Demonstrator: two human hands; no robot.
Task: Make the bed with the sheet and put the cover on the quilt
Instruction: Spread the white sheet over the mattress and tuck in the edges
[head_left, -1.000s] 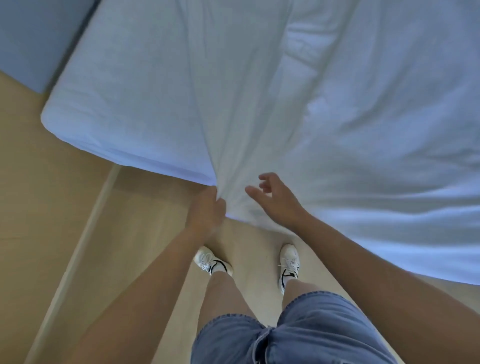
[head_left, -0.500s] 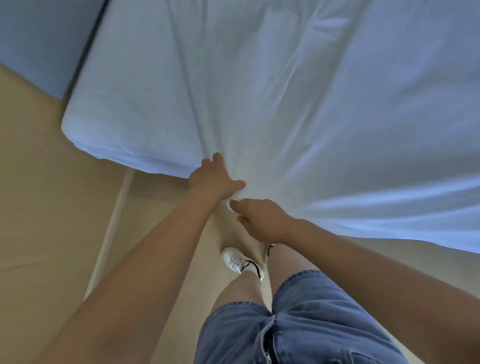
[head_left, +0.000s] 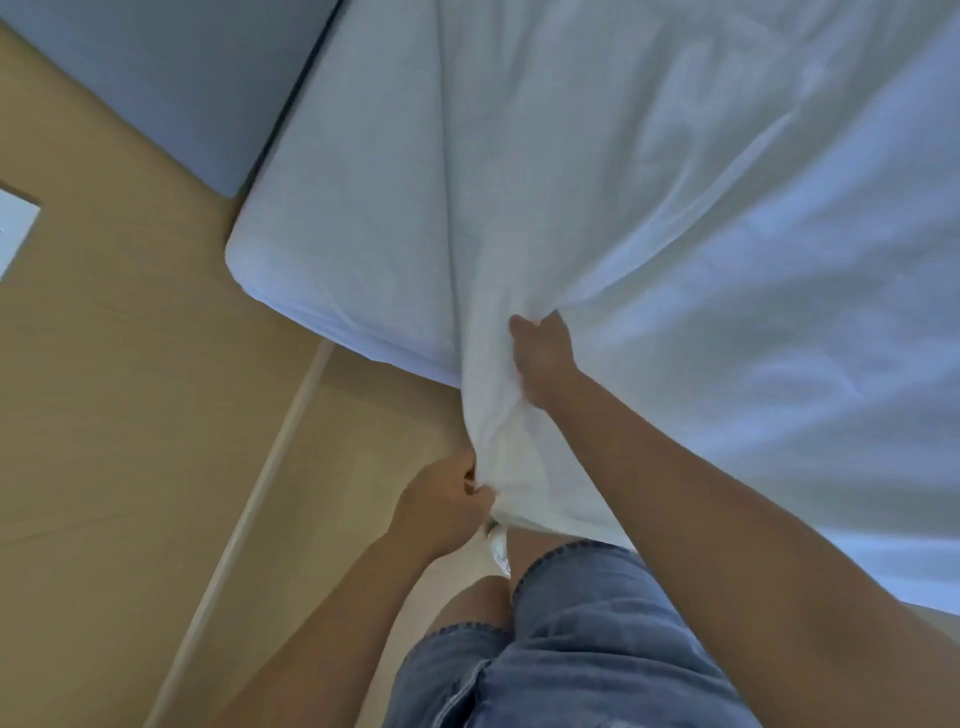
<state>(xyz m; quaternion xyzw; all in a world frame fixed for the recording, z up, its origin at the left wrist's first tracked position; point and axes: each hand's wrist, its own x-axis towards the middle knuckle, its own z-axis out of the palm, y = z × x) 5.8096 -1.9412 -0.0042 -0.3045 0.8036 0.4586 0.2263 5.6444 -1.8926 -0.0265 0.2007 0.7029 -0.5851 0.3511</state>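
The white sheet is gripped in two places at the near edge of the bed. A gathered fold of it is clutched by the right hand, whose fingers are curled into the cloth right where the sheet drops over the mattress edge. Below that grip and a little to its left, the hanging hem of the same fold is pinched by the left hand, with thumb and fingers closed on the cloth. Between the two grips the sheet is bunched into a loose, creased strip that hangs in front of the bed's side. From the right hand's grip, long creases are seen fanning up and away across the sheet, which is spread over most of the bed to the right of and beyond both hands. To the left of the grips, a corner of the mattress is not covered by the sheet. Just beneath the left hand's grip a white shoe is partly shown, and denim shorts are seen below it. A pale wooden floor lies left of the left hand, crossed by a light strip.
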